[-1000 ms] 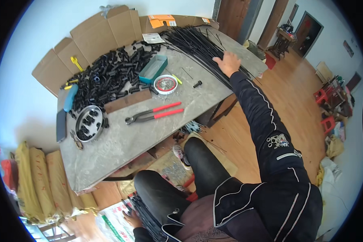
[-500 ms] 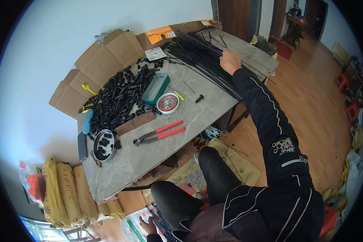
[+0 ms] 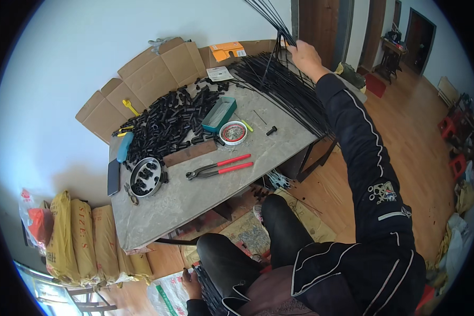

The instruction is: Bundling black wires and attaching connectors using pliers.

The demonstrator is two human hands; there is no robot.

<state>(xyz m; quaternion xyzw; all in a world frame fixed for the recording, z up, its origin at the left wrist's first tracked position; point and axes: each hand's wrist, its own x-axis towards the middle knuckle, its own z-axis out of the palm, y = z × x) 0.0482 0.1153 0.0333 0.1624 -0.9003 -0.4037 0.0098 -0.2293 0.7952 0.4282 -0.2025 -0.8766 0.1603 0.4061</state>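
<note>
Up above the far right of the table, my right hand [image 3: 306,57] is closed round a bundle of thin black rods [image 3: 271,18], raised at a slant. Under it lies a large heap of similar black rods [image 3: 295,92]. My left hand [image 3: 191,286] is low beside my left thigh, fingers stretched out, next to another bunch of dark rods [image 3: 209,290]; whether it touches them is unclear. On the table are a heap of small black tubular parts [image 3: 166,118], one loose black part [image 3: 271,130], and red-handled pincers [image 3: 221,167].
A teal tray [image 3: 219,114], a small round dish [image 3: 233,133] and a round metal tin [image 3: 146,176] stand on the grey table [image 3: 195,197]. Cardboard flaps [image 3: 158,63] line its wall side. Stuffed yellow-brown sacks [image 3: 84,237] lean at the left.
My right hand has risen from the rod heap, lifting a bundle of rods. My left hand has shifted slightly up, closer to the dark rods by my thigh. The view has shifted a little.
</note>
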